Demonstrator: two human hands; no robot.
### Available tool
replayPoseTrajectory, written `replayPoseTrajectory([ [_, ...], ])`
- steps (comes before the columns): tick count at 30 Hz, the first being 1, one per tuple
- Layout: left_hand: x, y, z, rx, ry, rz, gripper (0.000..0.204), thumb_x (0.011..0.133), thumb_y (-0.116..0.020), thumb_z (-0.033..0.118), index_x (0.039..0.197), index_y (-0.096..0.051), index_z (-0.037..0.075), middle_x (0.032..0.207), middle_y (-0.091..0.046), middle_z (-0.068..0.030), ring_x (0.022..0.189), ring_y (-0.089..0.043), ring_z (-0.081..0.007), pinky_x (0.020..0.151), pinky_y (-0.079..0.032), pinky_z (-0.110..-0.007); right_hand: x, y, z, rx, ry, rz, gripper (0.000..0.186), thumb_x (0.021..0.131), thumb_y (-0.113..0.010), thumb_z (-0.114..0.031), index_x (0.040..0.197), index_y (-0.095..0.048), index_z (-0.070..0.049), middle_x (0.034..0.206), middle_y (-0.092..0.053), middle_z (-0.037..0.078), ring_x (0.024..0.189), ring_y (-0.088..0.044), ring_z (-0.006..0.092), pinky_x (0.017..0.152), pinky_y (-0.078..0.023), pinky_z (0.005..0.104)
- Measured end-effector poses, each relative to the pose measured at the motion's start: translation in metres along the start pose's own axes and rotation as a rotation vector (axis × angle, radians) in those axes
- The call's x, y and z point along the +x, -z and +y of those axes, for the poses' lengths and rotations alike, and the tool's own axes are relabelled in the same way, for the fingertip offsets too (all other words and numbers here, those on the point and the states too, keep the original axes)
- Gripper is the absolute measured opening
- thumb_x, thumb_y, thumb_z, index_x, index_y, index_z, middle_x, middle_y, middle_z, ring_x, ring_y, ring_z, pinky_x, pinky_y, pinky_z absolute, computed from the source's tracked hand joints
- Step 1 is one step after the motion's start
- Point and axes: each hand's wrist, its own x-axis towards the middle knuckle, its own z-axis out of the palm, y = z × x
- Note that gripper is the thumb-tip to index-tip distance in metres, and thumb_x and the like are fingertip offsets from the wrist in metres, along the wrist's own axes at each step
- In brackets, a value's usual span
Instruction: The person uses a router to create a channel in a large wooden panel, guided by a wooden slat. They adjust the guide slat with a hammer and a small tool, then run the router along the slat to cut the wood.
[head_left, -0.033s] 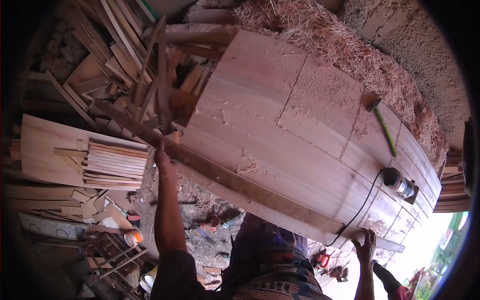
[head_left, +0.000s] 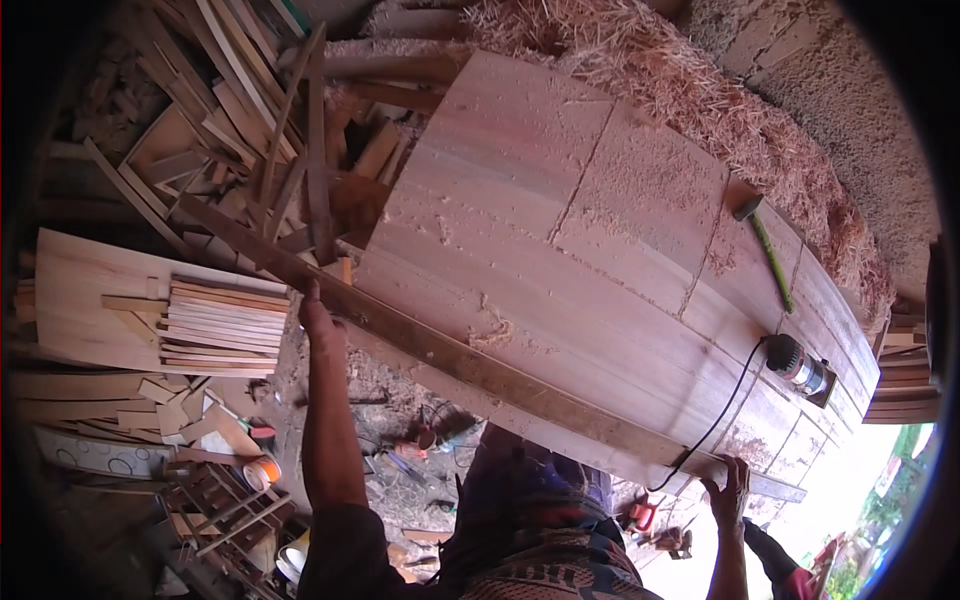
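Right, the big curved wooden panel (head_left: pixel 560 260) fills the centre of the frame, running from upper middle down to lower right. It is made of joined boards, seams visible, with sawdust scattered on top. Behind it, along the top and upper right, a heap of wood shavings (head_left: pixel 720 90). Upper left: a loose pile of offcut strips (head_left: pixel 250 120). Left of frame: a flat plywood sheet (head_left: pixel 80 290) with a neat stack of thin slats (head_left: pixel 225 325) on it.

A long dark batten (head_left: pixel 450 360) runs along the panel's near edge, from centre left down to lower right. Left hand (head_left: pixel 315 318) is at centre left, arm stretched up from the bottom edge, fingers on the batten's upper end; how tightly the grip closes I cannot tell. Right hand (head_left: pixel 728 482) is at lower right, grip wrapped over the panel's lower corner edge where the batten ends.

On the panel near the right edge: a router (head_left: pixel 797 365), lying on the surface, black cable (head_left: pixel 720 420) trailing down to the near edge just beside the right hand. Above it, a hammer (head_left: pixel 765 250) with a green handle lying flat. Small tools and a tape roll (head_left: pixel 262 470) on the floor, lower left.
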Motion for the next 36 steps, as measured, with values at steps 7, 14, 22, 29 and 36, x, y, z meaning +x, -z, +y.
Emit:
replayPoseTrajectory([
  [7,-0.025,0.004,0.0,-0.218,-0.073,-0.161,0.035,0.096,-0.069,0.028,0.122,-0.066,0.006,0.117,-0.069,-0.0067,0.11,-0.064,-0.025,0.099,-0.05,-0.043,0.001,0.003,0.01,-0.047,0.054,-0.063,0.072,0.066,-0.088,-0.012,0.131,-0.056,-0.009,0.127,-0.059,0.017,0.123,-0.053,0.0413,0.104,-0.044,0.051],
  [14,-0.021,0.001,-0.003,-0.352,-0.091,-0.277,0.031,0.093,-0.072,0.023,0.12,-0.067,0.009,0.114,-0.07,-0.0036,0.109,-0.064,-0.0207,0.098,-0.05,-0.041,-0.005,0.005,0.031,-0.077,0.011,-0.091,0.066,0.078,-0.081,-0.021,0.136,-0.052,-0.005,0.128,-0.058,0.02,0.122,-0.053,0.0426,0.104,-0.043,0.052],
  [22,-0.025,-0.016,0.001,0.043,-0.114,-0.087,0.035,0.084,-0.084,0.033,0.111,-0.068,0.017,0.097,-0.065,0.0067,0.075,-0.049,-0.0069,0.067,-0.035,-0.024,0.008,0.007,0.018,-0.028,0.066,-0.096,0.065,0.081,-0.081,-0.033,0.133,-0.055,-0.005,0.125,-0.059,0.021,0.118,-0.055,0.0427,0.101,-0.044,0.0515],
  [29,-0.007,-0.019,-0.01,0.299,-0.068,0.094,0.026,0.089,-0.079,0.035,0.103,-0.069,0.016,0.084,-0.056,0.0073,0.068,-0.042,-0.007,0.062,-0.035,-0.026,0.007,0.005,0.022,-0.038,0.07,-0.037,0.068,0.071,-0.086,-0.018,0.131,-0.056,-0.007,0.125,-0.06,0.018,0.119,-0.054,0.0407,0.101,-0.045,0.0499],
  [36,0.007,-0.002,-0.013,0.295,0.033,-0.062,0.044,0.092,-0.075,0.038,0.121,-0.068,0.005,0.111,-0.069,-0.0039,0.101,-0.06,-0.0176,0.089,-0.046,-0.037,-0.001,-0.005,0.028,-0.033,0.075,0.021,0.071,0.071,-0.086,-0.015,0.134,-0.055,-0.006,0.125,-0.06,0.018,0.12,-0.054,0.0403,0.102,-0.043,0.0504],
])
